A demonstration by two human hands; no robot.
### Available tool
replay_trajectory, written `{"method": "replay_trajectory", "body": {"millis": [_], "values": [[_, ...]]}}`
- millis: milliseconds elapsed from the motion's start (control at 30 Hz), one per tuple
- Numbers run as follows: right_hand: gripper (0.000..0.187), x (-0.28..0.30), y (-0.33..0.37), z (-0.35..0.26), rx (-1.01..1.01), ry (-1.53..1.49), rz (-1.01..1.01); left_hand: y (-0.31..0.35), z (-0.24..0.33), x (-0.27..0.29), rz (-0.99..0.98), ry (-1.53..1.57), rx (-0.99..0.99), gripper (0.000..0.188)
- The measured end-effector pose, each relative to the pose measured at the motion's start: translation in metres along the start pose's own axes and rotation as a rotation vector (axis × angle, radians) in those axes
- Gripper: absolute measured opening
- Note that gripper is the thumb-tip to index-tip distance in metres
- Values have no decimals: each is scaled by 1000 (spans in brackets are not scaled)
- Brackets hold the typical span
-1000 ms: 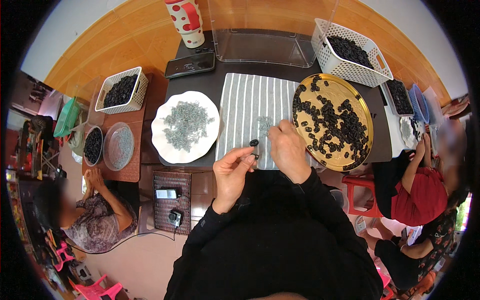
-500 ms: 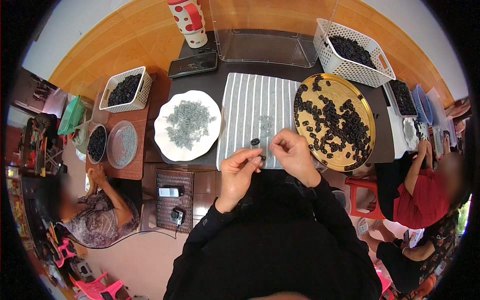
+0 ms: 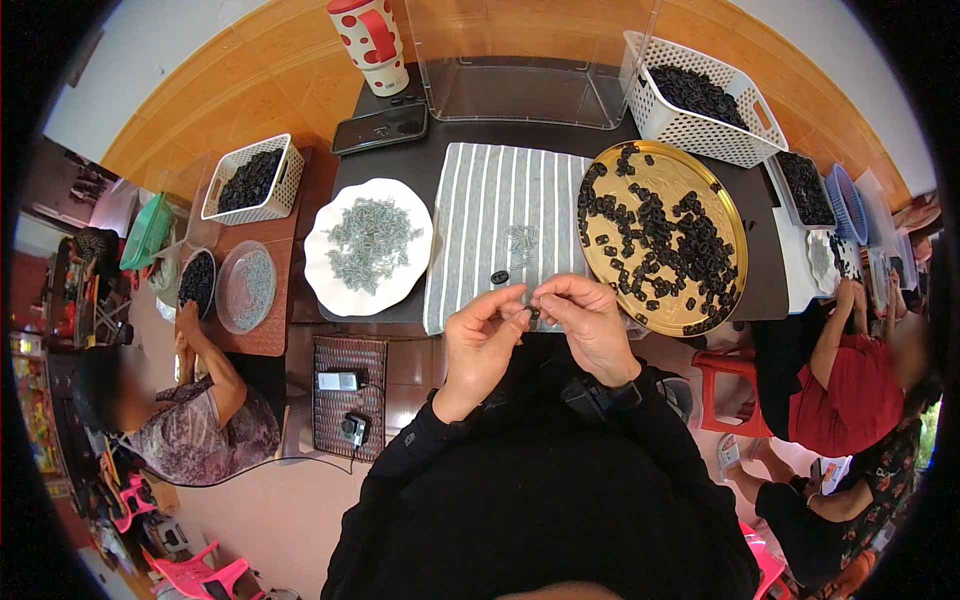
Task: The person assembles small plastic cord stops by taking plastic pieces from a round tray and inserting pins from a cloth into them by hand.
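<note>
Low over the near edge of a grey-and-white striped cloth, my two hands meet. My left hand pinches a small black plastic part between thumb and fingers. Against it are the closed fingertips of my right hand; whatever they grip is too small and hidden to name. A loose black part lies on the cloth just beyond my left fingers. Farther up the cloth is a little heap of thin, grey, screw-like pieces.
On the left, a white scalloped plate holds more grey pieces. A gold tray of black parts stands right, a white basket behind it. At the back are a phone, a clear box and a tumbler. People sit on both sides.
My right hand has moved left and met my left hand at the black part. The person on the left has reached forward to a bowl of black pieces. The view has shifted slightly.
</note>
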State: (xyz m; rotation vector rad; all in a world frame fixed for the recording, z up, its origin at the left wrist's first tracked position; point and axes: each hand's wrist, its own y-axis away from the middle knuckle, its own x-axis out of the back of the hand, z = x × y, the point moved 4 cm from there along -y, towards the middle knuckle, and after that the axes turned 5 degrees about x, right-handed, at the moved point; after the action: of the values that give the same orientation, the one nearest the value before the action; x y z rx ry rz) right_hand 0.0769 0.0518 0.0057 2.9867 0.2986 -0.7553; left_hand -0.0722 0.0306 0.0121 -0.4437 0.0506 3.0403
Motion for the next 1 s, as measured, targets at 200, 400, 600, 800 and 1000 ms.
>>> {"method": "replay_trajectory", "body": {"millis": [200, 400, 600, 800, 1000], "values": [[8, -1, 2, 1, -21, -4, 7, 2, 0, -2, -10, 8, -4, 32], [8, -3, 3, -2, -13, 32, -16, 3, 1, -2, -6, 3, 0, 32], [5, -10, 3, -12, 80, 229, -89, 6, 1, -4, 39, 38, -27, 29], [5, -15, 6, -12, 75, 298, -84, 13, 3, -6, 73, -82, -177, 25], [3, -14, 7, -4, 135, 390, -103, 18, 17, -7, 119, -362, -363, 23]]}}
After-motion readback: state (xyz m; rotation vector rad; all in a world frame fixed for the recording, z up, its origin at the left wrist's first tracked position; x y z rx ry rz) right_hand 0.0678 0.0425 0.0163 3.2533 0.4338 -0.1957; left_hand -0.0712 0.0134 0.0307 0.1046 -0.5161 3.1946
